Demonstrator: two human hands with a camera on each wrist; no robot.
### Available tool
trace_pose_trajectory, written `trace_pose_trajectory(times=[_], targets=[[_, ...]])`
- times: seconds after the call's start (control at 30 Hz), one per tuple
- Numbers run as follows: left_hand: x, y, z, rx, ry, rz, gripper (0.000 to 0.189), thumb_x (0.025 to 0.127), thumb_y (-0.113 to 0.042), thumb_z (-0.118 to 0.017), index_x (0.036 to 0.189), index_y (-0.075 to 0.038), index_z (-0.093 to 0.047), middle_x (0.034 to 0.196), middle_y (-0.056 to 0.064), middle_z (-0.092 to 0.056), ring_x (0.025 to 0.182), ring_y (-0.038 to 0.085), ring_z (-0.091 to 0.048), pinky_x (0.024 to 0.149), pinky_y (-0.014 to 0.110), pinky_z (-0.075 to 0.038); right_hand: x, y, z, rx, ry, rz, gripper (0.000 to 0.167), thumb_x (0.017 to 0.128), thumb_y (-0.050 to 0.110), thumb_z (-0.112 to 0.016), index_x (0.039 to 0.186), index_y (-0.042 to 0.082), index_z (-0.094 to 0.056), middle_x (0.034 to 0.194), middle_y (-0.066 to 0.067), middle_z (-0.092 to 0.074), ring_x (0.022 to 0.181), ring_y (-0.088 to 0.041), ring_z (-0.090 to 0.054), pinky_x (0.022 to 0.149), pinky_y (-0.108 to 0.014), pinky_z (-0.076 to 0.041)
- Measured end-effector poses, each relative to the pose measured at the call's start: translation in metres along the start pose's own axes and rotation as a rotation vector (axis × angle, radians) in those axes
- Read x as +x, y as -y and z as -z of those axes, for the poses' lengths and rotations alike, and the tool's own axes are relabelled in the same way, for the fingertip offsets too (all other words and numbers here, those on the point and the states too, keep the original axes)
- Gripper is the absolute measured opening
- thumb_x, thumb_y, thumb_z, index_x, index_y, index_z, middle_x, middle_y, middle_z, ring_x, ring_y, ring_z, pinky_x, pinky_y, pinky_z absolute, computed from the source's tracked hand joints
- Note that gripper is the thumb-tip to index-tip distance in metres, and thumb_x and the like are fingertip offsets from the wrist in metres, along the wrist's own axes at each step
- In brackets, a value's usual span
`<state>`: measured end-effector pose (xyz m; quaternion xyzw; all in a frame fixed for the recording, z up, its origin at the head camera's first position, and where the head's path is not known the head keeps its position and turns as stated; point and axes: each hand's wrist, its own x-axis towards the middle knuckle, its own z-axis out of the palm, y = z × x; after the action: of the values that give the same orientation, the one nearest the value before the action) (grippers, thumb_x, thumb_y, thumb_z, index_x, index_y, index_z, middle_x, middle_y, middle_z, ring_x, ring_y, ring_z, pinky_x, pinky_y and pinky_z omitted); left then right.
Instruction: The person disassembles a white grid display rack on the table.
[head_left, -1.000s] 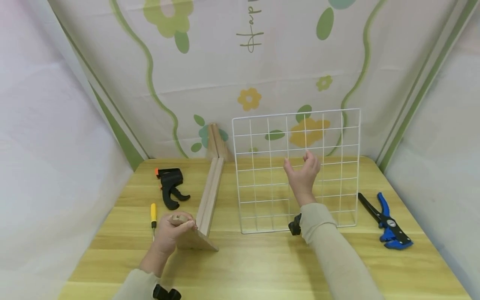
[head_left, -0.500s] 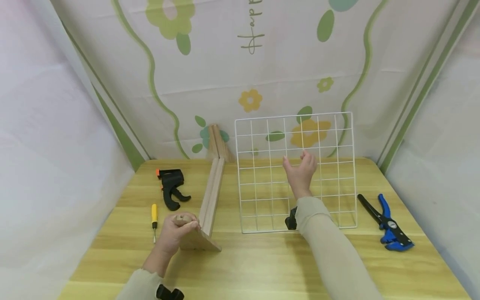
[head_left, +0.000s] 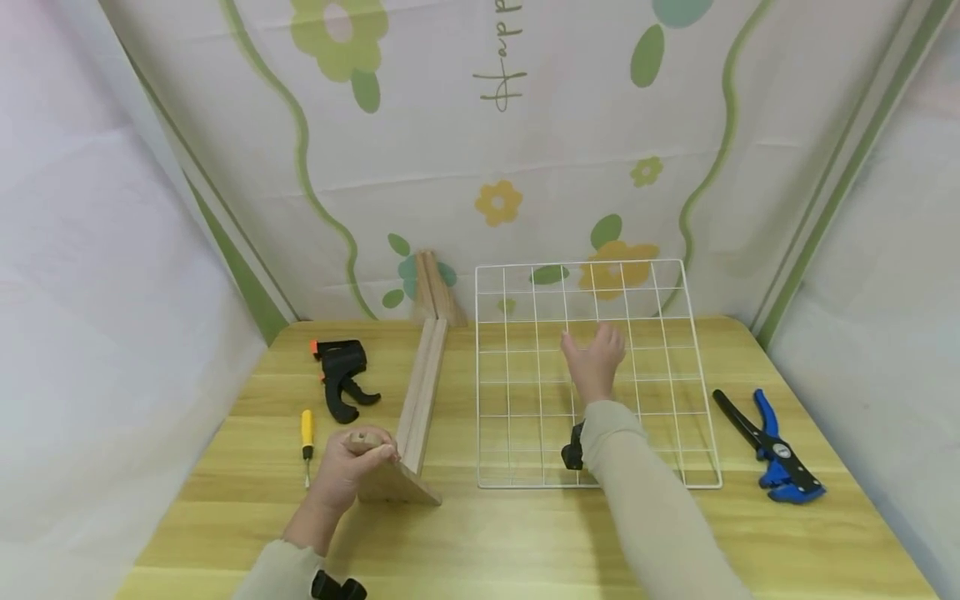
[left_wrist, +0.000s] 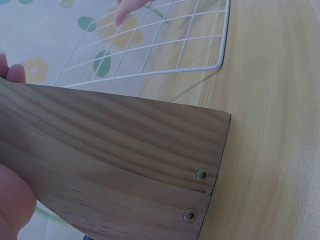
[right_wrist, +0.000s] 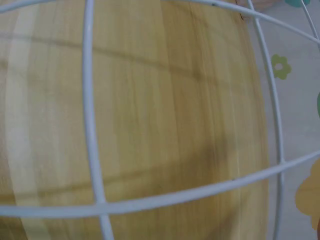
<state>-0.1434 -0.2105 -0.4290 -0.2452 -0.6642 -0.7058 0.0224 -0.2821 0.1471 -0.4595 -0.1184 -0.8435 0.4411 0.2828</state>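
A wooden stand (head_left: 422, 396) with a long double rail and an upright end piece at each side stands left of the middle. My left hand (head_left: 345, 471) grips the top of its near end piece (left_wrist: 115, 155), which has two metal bolts near the bottom. To the right, a white wire grid panel (head_left: 517, 400) leans back from its lower edge on the table. My right hand (head_left: 594, 367) holds this panel by its middle wires, thumb and fingers spread apart. The right wrist view shows wires (right_wrist: 150, 202) close up, but no fingers.
A black clamp (head_left: 343, 375) with orange ends and a yellow-handled screwdriver (head_left: 307, 437) lie left of the stand. A blue-and-black plier-like tool (head_left: 780, 450) lies at right. A flower-printed cloth (head_left: 420, 167) hangs behind the wooden table (head_left: 510, 550).
The wire grid panel has tilted further back; its top edge has dropped and its bottom edge has come nearer. My right hand has moved slightly down and left with it. The left hand stays put.
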Motion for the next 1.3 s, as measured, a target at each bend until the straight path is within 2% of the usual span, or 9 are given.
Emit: trace_pose_trajectory(times=[0.13,0.3,0.5,0.63,0.77,0.97,1.17,1.3], targets=[[-0.001,-0.001,-0.001,0.006,-0.009,0.023,0.038,0.084,0.012,-0.054,0.077,-0.023,-0.066,0.076,-0.012,-0.066,0.071,0.003,-0.060,0.068,0.020,-0.049,-0.007,-0.003,-0.003,0.007,0.047,-0.028,0.063,0.080,0.034,-0.069,0.120,-0.006,-0.043,0.117,-0.022,-0.044,0.112,-0.036,-0.036,0.098,-0.048,-0.029],[-0.001,-0.002,-0.001,0.011,-0.012,0.022,0.037,0.084,0.012,-0.054,0.077,-0.023,-0.066,0.076,-0.012,-0.066,0.070,0.003,-0.060,0.068,0.020,-0.049,-0.017,-0.008,-0.007,-0.012,0.127,-0.070,0.065,0.082,0.036,-0.066,0.125,-0.006,-0.041,0.123,-0.022,-0.042,0.117,-0.036,-0.034,0.101,-0.048,-0.027],[0.000,-0.001,-0.001,0.006,0.002,0.016,0.038,0.084,0.012,-0.054,0.077,-0.024,-0.066,0.076,-0.012,-0.066,0.071,0.003,-0.060,0.068,0.020,-0.049,-0.023,-0.011,-0.009,-0.037,0.149,-0.081,0.068,0.083,0.036,-0.065,0.129,-0.007,-0.039,0.127,-0.024,-0.042,0.121,-0.038,-0.033,0.104,-0.049,-0.025],[0.000,0.000,-0.001,0.002,0.010,0.009,0.036,0.085,0.011,-0.054,0.077,-0.023,-0.066,0.077,-0.012,-0.066,0.072,0.003,-0.060,0.068,0.021,-0.049,-0.027,-0.015,-0.009,-0.016,0.158,-0.151,0.071,0.084,0.036,-0.066,0.135,-0.004,-0.037,0.135,-0.022,-0.037,0.128,-0.037,-0.028,0.108,-0.049,-0.024],[0.000,0.000,0.000,-0.004,0.009,0.007,0.037,0.084,0.011,-0.054,0.077,-0.023,-0.066,0.077,-0.012,-0.066,0.071,0.003,-0.060,0.068,0.021,-0.049,-0.032,-0.021,-0.009,-0.016,0.175,-0.212,0.072,0.084,0.036,-0.065,0.139,-0.001,-0.035,0.135,-0.020,-0.036,0.127,-0.036,-0.029,0.106,-0.048,-0.029],[-0.001,-0.001,0.000,0.013,0.010,0.020,0.035,0.084,0.010,-0.055,0.077,-0.022,-0.066,0.076,-0.012,-0.066,0.070,0.003,-0.060,0.067,0.021,-0.049,-0.039,-0.029,-0.013,-0.076,0.188,-0.211,0.071,0.085,0.035,-0.063,0.139,-0.001,-0.035,0.135,-0.020,-0.039,0.126,-0.036,-0.032,0.105,-0.048,-0.030],[-0.001,-0.001,0.000,0.017,-0.001,0.026,0.030,0.083,0.011,-0.054,0.074,-0.016,-0.064,0.076,-0.014,-0.065,0.070,0.002,-0.059,0.067,0.021,-0.048,-0.044,-0.029,-0.017,-0.125,0.182,-0.197,0.067,0.086,0.034,-0.063,0.136,-0.003,-0.038,0.135,-0.022,-0.042,0.127,-0.038,-0.034,0.105,-0.049,-0.030],[-0.001,-0.002,0.000,0.021,0.007,0.028,0.033,0.083,0.011,-0.054,0.074,-0.019,-0.064,0.076,-0.013,-0.065,0.070,0.002,-0.059,0.067,0.021,-0.048,-0.050,-0.030,-0.018,-0.161,0.190,-0.214,0.066,0.087,0.034,-0.061,0.136,-0.003,-0.038,0.135,-0.023,-0.043,0.126,-0.039,-0.035,0.105,-0.050,-0.029]])
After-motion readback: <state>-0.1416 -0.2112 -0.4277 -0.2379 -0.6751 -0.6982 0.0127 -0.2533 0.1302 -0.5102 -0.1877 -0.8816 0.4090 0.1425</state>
